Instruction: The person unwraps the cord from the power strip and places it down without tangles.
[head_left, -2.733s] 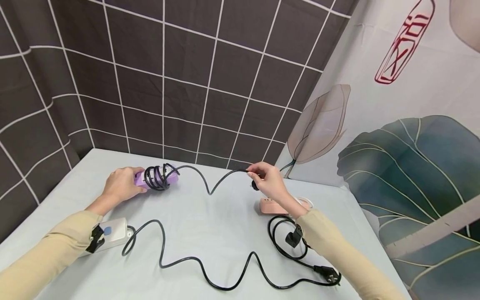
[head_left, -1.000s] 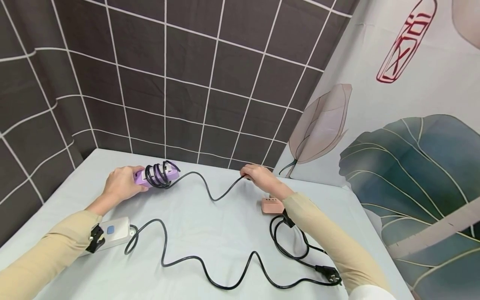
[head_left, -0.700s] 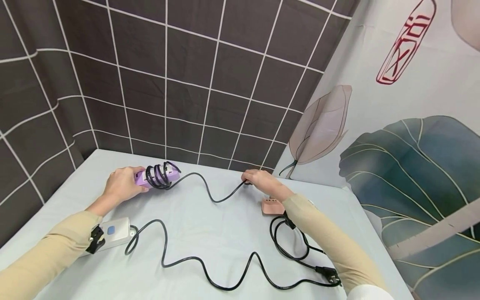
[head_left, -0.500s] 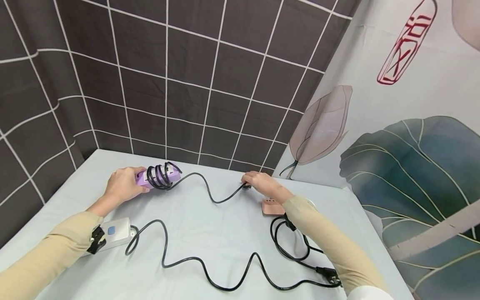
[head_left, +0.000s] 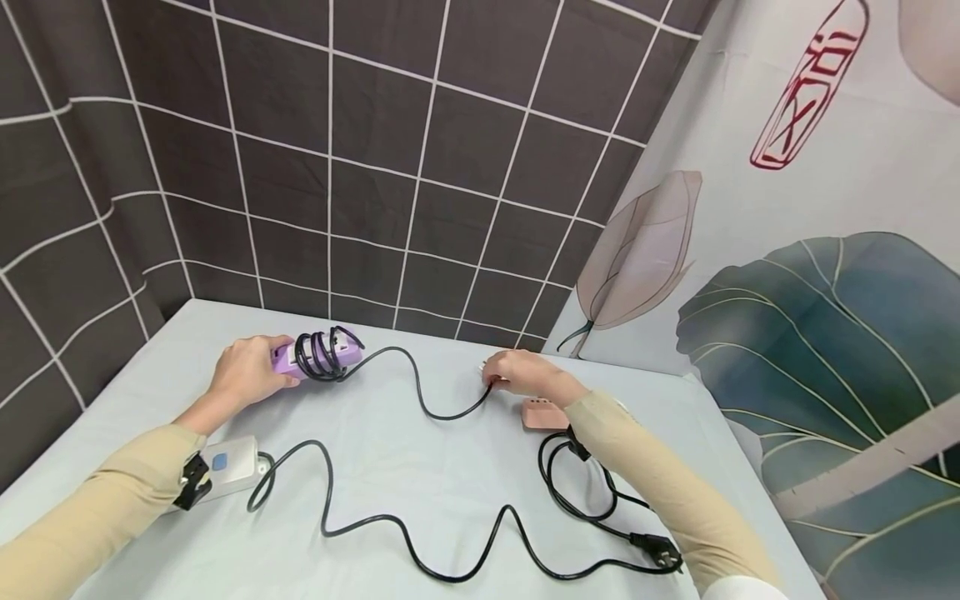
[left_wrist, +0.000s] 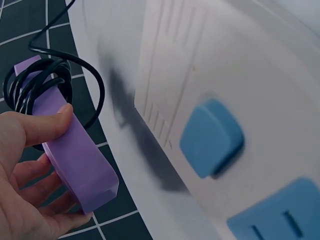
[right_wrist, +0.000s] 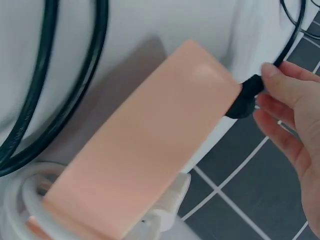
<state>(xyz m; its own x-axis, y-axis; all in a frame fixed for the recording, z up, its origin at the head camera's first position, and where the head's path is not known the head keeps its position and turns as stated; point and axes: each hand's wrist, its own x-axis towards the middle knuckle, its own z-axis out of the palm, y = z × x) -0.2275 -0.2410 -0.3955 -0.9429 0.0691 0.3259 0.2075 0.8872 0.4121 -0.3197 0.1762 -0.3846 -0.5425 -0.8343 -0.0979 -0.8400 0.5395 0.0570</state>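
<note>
My left hand grips one end of a purple power strip at the back left of the table. Several turns of black cord are wound round the strip's other end. From there the loose cord dips toward the right and runs up to my right hand. That hand pinches the cord's end at its black plug, between thumb and fingers. In the head view the fingers mostly cover the plug, and its pale prongs peek out at the left.
A pink power strip with a white cord lies under the right forearm. At front left, a white power strip has a black cord snaking across the table to a coil and plug at right.
My right hand has moved slightly left and lower with the plug, whose prongs now point left. The loose cord sags lower. My left hand still holds the purple power strip in place.
</note>
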